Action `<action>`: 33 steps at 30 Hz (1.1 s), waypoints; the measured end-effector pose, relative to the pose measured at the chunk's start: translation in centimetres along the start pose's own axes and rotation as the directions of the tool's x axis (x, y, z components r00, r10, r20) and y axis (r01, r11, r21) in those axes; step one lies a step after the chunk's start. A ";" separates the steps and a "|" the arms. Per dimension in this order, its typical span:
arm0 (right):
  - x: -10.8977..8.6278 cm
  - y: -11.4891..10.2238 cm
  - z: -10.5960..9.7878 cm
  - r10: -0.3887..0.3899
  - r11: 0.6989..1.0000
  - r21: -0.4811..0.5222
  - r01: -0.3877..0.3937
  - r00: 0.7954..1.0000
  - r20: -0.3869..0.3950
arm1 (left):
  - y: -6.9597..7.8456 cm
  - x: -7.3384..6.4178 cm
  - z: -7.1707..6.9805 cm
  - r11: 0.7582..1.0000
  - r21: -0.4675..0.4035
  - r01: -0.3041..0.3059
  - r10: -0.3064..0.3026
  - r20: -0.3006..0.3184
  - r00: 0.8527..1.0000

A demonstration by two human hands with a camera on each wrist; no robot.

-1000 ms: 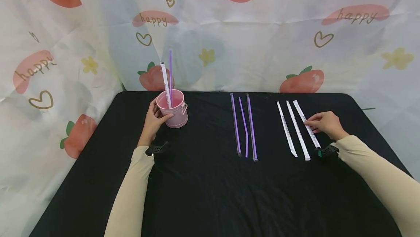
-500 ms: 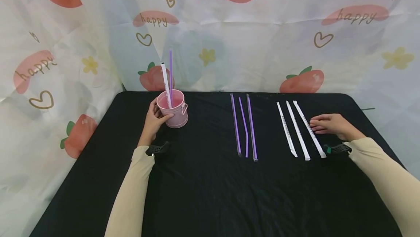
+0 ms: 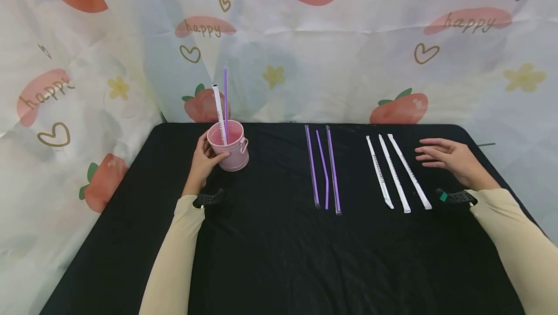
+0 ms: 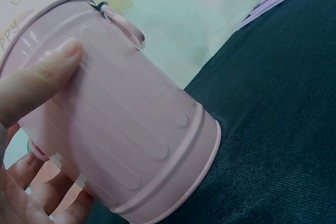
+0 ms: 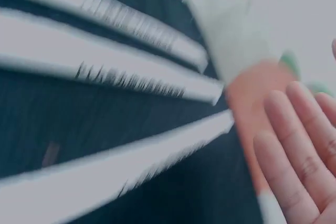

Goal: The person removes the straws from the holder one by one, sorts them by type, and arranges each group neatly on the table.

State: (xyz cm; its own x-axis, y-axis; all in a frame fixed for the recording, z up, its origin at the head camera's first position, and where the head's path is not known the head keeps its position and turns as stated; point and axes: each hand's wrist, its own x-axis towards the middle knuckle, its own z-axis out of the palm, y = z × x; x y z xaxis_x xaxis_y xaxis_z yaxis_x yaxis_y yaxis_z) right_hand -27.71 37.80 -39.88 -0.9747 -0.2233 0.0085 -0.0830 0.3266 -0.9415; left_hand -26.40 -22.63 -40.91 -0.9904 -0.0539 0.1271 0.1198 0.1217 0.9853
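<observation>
Find the left hand [image 3: 202, 165] curled round the pink bucket [image 3: 237, 158] near the far left corner of the black-draped worktop [image 3: 279, 257], thumb across the near wall. Find the right hand [image 3: 454, 157] towards the right edge, fingers straight and slightly apart, holding nothing, beside but clear of three paper-wrapped straws [image 3: 394, 173]. Note three purple straws [image 3: 324, 169] lying near the middle of the far edge, plus one white-wrapped straw [image 3: 219, 111] and one purple straw [image 3: 225, 92] standing in the bucket. For good handling, probably best to brace the bucket lightly with its base flat, and to pinch any wrapped straw at mid-length, lifting rather than dragging, so as not to crumple the paper. Read "happy" three times on the printed backdrop [image 3: 322, 63]; in the right wrist view, make out only blurred dark print on the wrappers, with no brand legible
</observation>
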 end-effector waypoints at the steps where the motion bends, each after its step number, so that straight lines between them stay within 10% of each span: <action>1: 0.1 -0.7 0.3 -0.033 0.999 0.031 0.034 0.999 -0.012 | 0.0 0.0 0.0 1.000 0.000 0.000 0.000 0.000 1.000; 14: 3.5 -11.3 7.6 -0.351 0.915 0.196 0.352 0.935 -0.044 | -0.1 0.0 -0.1 1.000 0.006 -0.025 0.025 -0.004 1.000; 33: 13.0 -18.9 21.3 -0.214 0.973 0.105 0.204 0.972 0.097 | -0.7 0.5 -0.2 1.000 -0.011 -0.015 0.015 -0.001 1.000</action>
State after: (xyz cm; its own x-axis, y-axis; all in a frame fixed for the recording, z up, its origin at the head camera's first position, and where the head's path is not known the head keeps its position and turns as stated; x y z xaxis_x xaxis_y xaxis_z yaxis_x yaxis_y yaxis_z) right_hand -34.40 9.19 -29.14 -0.9096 -0.3756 0.1774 -0.2578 0.1755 -0.9501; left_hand -26.92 -22.95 -41.52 -0.9885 -0.0533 0.1418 0.1352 0.1112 0.9846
